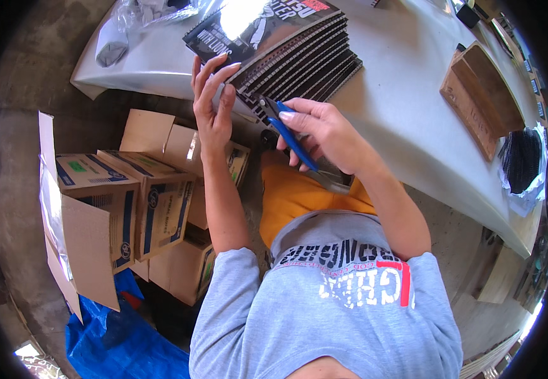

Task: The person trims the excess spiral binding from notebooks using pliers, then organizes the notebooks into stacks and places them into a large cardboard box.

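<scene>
A fanned stack of spiral-bound books (305,54) with dark printed covers lies at the near edge of the table. Against the stack's near left side is my left hand (214,104), its fingers stretched out and apart by the top book's edge. My right hand (328,136) grips cutting pliers (297,149) by their blue handles. The pliers' jaws point at the stack's near corner, beside the wire bindings. Whether the jaws touch a wire I cannot tell.
A white-covered table (407,120) spans the front. On its right are a brown wooden tray (476,104) and a bundle of black coils (520,161) in plastic. Clear plastic wrapping (144,22) lies far left. Cardboard boxes (166,215) and a blue tarp (119,335) are at my left.
</scene>
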Demonstrator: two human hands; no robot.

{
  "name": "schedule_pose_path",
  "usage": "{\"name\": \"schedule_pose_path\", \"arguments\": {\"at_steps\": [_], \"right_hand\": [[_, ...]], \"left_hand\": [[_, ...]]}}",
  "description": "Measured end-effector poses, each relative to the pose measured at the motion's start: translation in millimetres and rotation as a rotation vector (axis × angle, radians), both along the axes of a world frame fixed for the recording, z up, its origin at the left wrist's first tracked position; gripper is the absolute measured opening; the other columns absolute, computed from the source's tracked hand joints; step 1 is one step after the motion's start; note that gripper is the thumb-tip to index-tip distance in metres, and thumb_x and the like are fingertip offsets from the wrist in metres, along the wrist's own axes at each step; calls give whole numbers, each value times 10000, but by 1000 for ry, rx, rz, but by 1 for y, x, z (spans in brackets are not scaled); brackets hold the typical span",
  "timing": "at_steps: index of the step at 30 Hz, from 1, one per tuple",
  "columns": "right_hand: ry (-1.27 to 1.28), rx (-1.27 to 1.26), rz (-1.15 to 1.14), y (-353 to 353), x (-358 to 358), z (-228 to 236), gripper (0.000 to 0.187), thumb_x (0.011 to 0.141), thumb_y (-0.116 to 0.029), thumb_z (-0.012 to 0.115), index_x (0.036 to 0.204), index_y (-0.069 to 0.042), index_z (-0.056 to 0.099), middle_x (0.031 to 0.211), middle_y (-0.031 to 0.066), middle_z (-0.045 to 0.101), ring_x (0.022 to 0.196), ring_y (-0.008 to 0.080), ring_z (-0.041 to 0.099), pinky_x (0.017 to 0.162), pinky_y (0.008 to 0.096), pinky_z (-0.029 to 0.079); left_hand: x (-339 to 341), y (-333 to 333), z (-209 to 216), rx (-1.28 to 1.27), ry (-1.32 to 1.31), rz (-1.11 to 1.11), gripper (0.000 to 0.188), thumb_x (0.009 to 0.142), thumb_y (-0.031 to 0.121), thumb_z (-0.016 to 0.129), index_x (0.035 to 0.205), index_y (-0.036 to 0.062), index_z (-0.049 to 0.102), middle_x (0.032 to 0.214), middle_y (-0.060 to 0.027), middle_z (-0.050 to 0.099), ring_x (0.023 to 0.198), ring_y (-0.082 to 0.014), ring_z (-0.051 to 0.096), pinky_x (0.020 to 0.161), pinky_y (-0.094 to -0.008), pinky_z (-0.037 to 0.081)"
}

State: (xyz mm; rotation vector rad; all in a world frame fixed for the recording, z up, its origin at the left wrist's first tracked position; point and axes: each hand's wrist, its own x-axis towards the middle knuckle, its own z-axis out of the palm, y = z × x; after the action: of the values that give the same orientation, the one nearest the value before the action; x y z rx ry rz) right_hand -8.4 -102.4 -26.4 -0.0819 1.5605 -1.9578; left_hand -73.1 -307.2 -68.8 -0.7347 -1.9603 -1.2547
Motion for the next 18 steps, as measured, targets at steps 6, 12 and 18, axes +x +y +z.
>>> {"name": "schedule_pose_path", "arguments": {"at_steps": [6, 12, 18], "right_hand": [[945, 771, -282, -5, 23, -18, 411, 837, -282, 584, 1218, -147, 514, 1029, 122, 566, 947, 255, 542, 833, 404, 401], [1218, 1115, -410, -10, 26, -25, 446, 793, -298, 626, 1218, -211, 521, 1099, 92, 516, 1052, 256, 480, 888, 476, 319], [1181, 1051, -354, -15, 20, -34, 376, 819, -304, 605, 1176, -197, 554, 990, 65, 561, 892, 232, 570, 746, 413, 449]], "left_hand": [[1, 0, 2, -1, -22, 8, 237, 853, 166, 542, 1029, 65, 664, 1147, -99, 585, 1187, -243, 451, 1109, -423, 157], [1, 0, 1, 29, -35, -8, 238, 849, 163, 554, 1034, 59, 662, 1146, -101, 586, 1185, -238, 451, 1108, -424, 158], [1, 1, 3, 19, -34, -21, 241, 855, 172, 554, 1034, 50, 660, 1138, -107, 587, 1176, -236, 457, 1108, -426, 158]]}}
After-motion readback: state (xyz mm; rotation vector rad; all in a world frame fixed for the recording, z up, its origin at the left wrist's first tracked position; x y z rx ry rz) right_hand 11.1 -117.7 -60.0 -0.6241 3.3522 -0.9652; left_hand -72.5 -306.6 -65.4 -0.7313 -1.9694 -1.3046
